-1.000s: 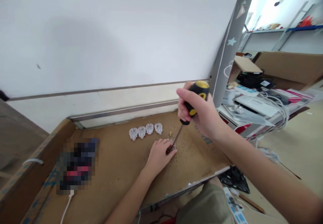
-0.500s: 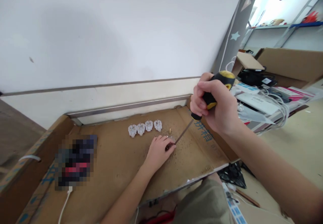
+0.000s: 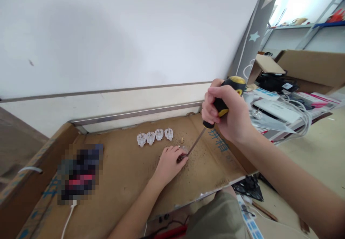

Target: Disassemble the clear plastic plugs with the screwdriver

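My right hand [image 3: 229, 111] is wrapped around the black and yellow handle of a screwdriver [image 3: 199, 140], which slants down to the left. Its tip meets the spot where my left hand [image 3: 171, 163] pinches a small clear plug [image 3: 183, 148] against the cardboard. Fingers cover most of that plug, and the tip's exact contact point is hidden. Just beyond it lies a small brass-coloured piece [image 3: 182, 140]. Several clear plugs [image 3: 150, 137] stand in a row behind my left hand, metal pins upward.
A cardboard sheet [image 3: 118, 174] with raised sides covers the work surface, dotted with dark specks. At left lies a blurred-out device [image 3: 81, 174] with a white cable [image 3: 68, 219]. Papers, cables and a cardboard box [image 3: 309, 66] crowd the right. A white panel [image 3: 107, 34] rises behind.
The screwdriver handle and my right hand have shifted slightly left. My left hand stays in place, holding the plug; the row of plugs has not moved.
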`<action>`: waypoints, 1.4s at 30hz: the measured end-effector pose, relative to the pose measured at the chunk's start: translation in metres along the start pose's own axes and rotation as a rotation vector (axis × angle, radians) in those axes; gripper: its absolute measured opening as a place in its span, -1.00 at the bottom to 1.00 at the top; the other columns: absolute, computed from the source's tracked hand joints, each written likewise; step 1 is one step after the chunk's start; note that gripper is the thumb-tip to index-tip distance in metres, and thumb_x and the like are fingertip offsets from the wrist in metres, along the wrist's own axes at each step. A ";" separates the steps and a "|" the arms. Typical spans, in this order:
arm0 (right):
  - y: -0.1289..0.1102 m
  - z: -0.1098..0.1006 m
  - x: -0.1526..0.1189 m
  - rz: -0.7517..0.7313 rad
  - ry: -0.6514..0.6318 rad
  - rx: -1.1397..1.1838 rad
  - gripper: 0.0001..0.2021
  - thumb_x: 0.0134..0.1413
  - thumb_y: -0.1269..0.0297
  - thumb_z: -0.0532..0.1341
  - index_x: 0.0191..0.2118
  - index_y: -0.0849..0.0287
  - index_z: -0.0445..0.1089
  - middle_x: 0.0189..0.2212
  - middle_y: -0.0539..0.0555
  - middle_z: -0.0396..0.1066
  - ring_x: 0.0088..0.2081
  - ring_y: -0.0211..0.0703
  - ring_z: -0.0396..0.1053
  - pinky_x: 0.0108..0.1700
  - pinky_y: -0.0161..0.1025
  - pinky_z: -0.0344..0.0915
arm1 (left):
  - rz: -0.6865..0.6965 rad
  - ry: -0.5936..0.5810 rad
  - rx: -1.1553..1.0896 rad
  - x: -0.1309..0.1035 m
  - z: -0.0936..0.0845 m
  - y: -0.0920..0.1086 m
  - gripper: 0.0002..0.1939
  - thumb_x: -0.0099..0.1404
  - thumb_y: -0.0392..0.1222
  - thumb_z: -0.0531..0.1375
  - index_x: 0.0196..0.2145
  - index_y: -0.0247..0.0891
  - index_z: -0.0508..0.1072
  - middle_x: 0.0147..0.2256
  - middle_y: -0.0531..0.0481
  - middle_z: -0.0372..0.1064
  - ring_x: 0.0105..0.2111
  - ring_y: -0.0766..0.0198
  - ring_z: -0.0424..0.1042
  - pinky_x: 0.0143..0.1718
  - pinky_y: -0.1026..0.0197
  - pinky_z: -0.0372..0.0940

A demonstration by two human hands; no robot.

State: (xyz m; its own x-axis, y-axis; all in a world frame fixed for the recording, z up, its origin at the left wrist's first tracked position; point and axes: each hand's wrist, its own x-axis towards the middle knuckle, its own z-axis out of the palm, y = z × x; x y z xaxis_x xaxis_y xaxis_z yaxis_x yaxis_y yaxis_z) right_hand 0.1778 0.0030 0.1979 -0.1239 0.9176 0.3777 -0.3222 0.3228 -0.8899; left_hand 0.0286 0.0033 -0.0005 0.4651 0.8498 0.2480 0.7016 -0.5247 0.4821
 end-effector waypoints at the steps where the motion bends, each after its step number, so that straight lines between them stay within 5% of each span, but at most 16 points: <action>1: -0.001 0.000 0.000 -0.002 -0.002 -0.007 -0.75 -0.08 0.27 0.17 -0.57 0.19 0.07 -0.76 -0.14 0.04 -0.76 -0.47 -0.06 -0.70 -0.39 -0.09 | -0.001 -0.001 -0.001 0.000 0.000 0.000 -0.93 0.27 -0.18 0.13 -0.31 -0.16 0.40 -0.27 0.06 0.42 -0.21 0.23 0.34 -0.12 0.13 0.10; 42: 0.000 0.010 -0.003 0.001 0.026 -0.053 -0.72 -0.05 0.23 0.18 -0.55 0.18 0.04 -0.75 -0.15 0.05 -0.75 -0.46 -0.04 -0.70 -0.39 -0.09 | -0.006 -0.034 0.004 0.001 -0.002 -0.001 -0.90 0.27 -0.19 0.13 -0.31 -0.16 0.44 -0.29 0.04 0.41 -0.24 0.22 0.33 -0.21 0.17 0.15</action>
State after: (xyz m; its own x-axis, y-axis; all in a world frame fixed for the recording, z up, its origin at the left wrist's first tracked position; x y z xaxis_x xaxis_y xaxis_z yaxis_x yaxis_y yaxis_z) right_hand 0.1689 -0.0016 0.1991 -0.0993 0.9236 0.3703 -0.2720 0.3327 -0.9029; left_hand 0.0277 0.0043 0.0008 0.4791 0.8507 0.2161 0.7064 -0.5198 0.4803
